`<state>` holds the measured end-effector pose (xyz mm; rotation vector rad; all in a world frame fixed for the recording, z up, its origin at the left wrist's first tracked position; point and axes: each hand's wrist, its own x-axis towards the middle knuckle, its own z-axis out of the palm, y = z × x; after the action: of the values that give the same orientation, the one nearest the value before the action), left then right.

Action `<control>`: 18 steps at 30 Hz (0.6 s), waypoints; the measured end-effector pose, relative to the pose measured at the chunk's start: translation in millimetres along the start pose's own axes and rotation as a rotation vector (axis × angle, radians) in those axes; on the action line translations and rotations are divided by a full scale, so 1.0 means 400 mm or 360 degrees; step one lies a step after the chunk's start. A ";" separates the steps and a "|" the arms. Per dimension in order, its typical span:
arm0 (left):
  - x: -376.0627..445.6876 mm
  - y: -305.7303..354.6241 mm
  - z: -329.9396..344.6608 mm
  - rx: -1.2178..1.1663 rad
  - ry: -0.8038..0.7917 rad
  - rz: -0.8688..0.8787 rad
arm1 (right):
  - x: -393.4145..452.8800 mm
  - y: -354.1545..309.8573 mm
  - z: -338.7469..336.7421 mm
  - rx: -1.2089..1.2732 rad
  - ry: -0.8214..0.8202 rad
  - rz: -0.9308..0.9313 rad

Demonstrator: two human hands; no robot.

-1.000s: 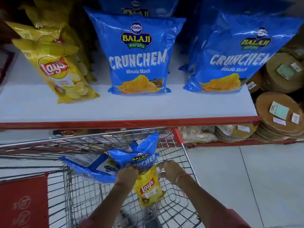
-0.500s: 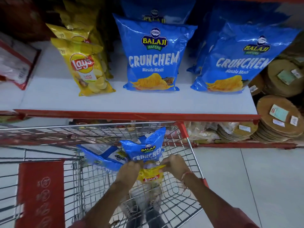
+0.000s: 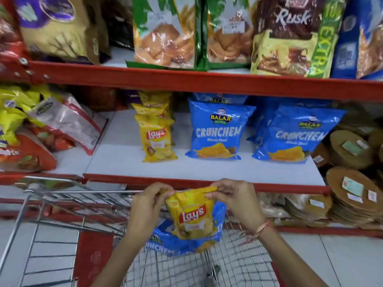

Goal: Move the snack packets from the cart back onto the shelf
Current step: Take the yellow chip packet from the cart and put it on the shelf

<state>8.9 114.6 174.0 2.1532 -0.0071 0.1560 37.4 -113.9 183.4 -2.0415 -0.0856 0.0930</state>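
A yellow Lay's packet (image 3: 191, 216) hangs upright above the wire cart (image 3: 68, 200), just below the white shelf (image 3: 124, 162). My left hand (image 3: 148, 206) pinches its top left corner and my right hand (image 3: 233, 198) pinches its top right corner. Behind and below it, a blue Crunchem packet (image 3: 165, 243) lies in the cart, partly hidden. On the shelf stand a row of yellow Lay's packets (image 3: 157, 137) and two blue Crunchem packets (image 3: 217, 131) (image 3: 296, 135).
Red and yellow snack bags (image 3: 41, 129) crowd the shelf's left end. Round brown stacks (image 3: 356, 195) sit at the right. An upper red shelf edge (image 3: 207, 81) carries rusk and biscuit bags. Bare white shelf lies in front of the standing packets.
Both hands have lifted the yellow Lay's packet up out of the cart to just under the shelf edge. The view has tilted upward, showing the upper shelf.
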 end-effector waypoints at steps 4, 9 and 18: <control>0.103 0.035 -0.084 0.0006 0.0263 0.0201 | 0.084 -0.111 0.004 0.0058 0.0146 -0.0182; 0.242 0.051 -0.131 0.0105 0.0374 0.0375 | 0.211 -0.168 0.024 0.0112 0.0272 -0.0309; 0.354 -0.054 -0.093 0.0125 0.0212 0.0170 | 0.338 -0.082 0.116 0.0081 0.0253 -0.0051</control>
<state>146.8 165.5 192.6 2.2173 -0.0398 0.3672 166.5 -44.2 187.7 -1.9889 -0.0160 -0.0863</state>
